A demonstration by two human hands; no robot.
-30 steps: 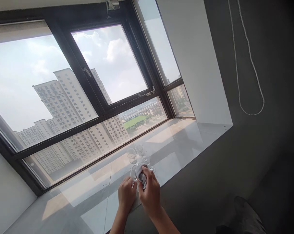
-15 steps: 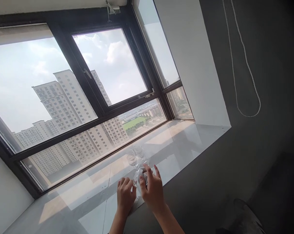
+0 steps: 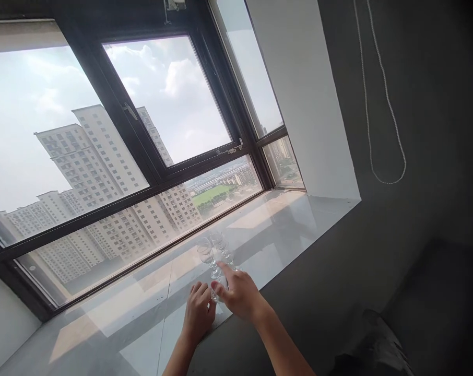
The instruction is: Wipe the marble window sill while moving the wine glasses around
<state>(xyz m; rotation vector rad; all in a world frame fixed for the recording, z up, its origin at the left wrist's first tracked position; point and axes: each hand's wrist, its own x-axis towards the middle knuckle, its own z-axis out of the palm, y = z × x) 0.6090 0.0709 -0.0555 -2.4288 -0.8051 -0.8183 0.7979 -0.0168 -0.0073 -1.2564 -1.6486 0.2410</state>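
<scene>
Two clear stemmed glasses stand upright on the sill just beyond my hands: a nearer glass and a farther glass, partly overlapping. Low over the sill's front edge, my left hand has its fingers curled around the side of a third clear glass, mostly hidden between the hands. My right hand reaches over that glass from the right, index finger forward and thumb bent. A whitish cloth shows in part between its thumb and index finger.
The glossy pale windowsill runs diagonally below a dark-framed window. Its front edge drops to a dark wall. A beaded blind chain hangs at the right. Tall buildings show outside.
My right hand has turned and lowered over the glass, hiding most of the cloth. My left hand keeps its place beside the glass. The whole view has shifted slightly.
</scene>
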